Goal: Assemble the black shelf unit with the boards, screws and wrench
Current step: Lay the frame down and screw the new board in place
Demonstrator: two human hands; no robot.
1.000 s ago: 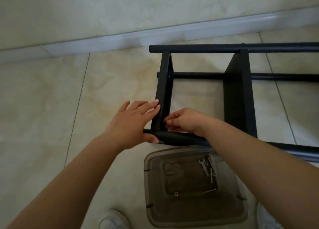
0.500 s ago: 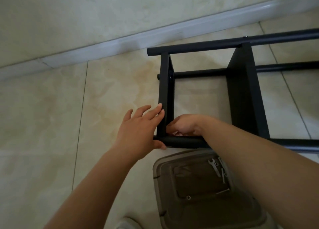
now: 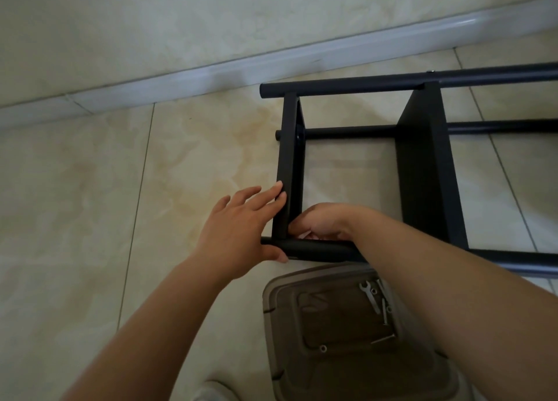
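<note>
Here, seen from the head camera looking down, a black shelf unit (image 3: pixel 422 171) lies on its side on a pale tiled floor (image 3: pixel 90 189), close to a white baseboard (image 3: pixel 211 71). Its far tube (image 3: pixel 392 82) and near tube (image 3: pixel 320 249) run off the right edge, so the rest of the frame is cut off. Two dark boards stand on edge between the tubes: an end board (image 3: pixel 290 165) at the left and a wider second board (image 3: pixel 428 171) to its right.

The left hand (image 3: pixel 241 228) has straight, spread fingers resting flat against the outer face of the end board, with the thumb touching the near tube's end. The right hand (image 3: pixel 326 222) is tucked into the inside corner where the end board meets the near tube; its fingers are curled, but the fingertips are hidden behind the hand, so I cannot tell whether they pinch anything.

Just below the near tube sits a brownish plastic lid (image 3: pixel 347 355). On it lie a small wrench (image 3: pixel 370 296), a few screws (image 3: pixel 383 338) and a washer (image 3: pixel 323 348); the right forearm covers part of them. At the bottom edge, the tip of a light shoe (image 3: pixel 211 391) is barely visible.
</note>
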